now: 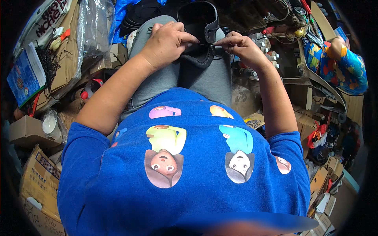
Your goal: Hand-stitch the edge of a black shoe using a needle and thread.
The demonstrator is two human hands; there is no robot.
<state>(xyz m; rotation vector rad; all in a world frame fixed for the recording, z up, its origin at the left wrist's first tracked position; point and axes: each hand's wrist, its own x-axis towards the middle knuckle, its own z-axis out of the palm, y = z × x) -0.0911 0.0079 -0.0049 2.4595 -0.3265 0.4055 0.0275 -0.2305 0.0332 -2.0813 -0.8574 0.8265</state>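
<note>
A black shoe upper [199,59], its collar curving up and a row of eyelets along one edge, rests on my grey-trousered thighs. At its left side my left hand [165,41] is closed, thumb and forefinger pinching one end of a thin dark cord [205,43] in front of the opening. My right hand [243,49] comes from the other side, also closed, with its fingertips pinched on the cord beside the eyelet edge. The cord is too fine to say whether it is lace or thread. The curled fingers hide parts of it.
Flat cardboard and clear plastic [94,29] lie at left, near a blue book [27,76]. Black pieces [139,17] are piled beyond my knees. Small bottles [267,51] stand at right, and a person in patterned blue clothing [342,69] is close by. Cardboard boxes [39,177] crowd the lower left.
</note>
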